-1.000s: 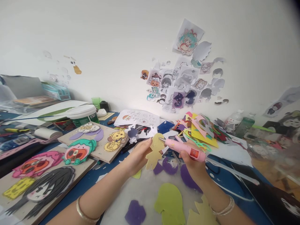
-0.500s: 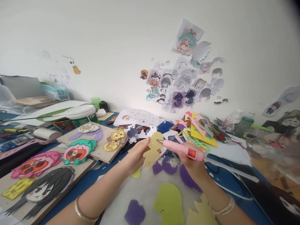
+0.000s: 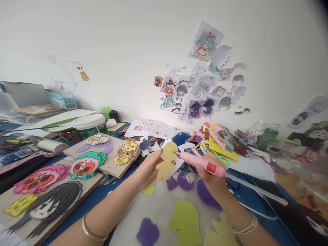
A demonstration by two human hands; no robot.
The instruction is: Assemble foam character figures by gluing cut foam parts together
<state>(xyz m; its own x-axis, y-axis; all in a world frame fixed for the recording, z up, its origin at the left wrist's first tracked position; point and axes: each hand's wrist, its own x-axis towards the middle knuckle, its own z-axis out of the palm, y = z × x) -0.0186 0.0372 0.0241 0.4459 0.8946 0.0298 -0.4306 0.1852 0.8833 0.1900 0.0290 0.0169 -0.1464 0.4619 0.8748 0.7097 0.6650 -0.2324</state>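
My left hand is closed on the edge of a pale yellow figure cutout, held up above the work mat. In my right hand is a pink hot glue gun, a long translucent glue stick poking out of its back end. The gun's metal nozzle points left, at the upper right edge of the cutout; whether it touches I cannot tell. Below my hands lie a lime green cutout, a purple piece and a pale yellow jagged piece.
Finished cartoon cutouts lie on boards at the left, near a white-lidded tub. Coloured scraps are heaped at the back right, beside bottles. Drawings hang on the wall. A white cord crosses the blue table.
The cutout has turned slightly to face me more squarely. The glue gun's nozzle has shifted a little right, from over the cutout's upper part to its edge. Both hands keep their grip.
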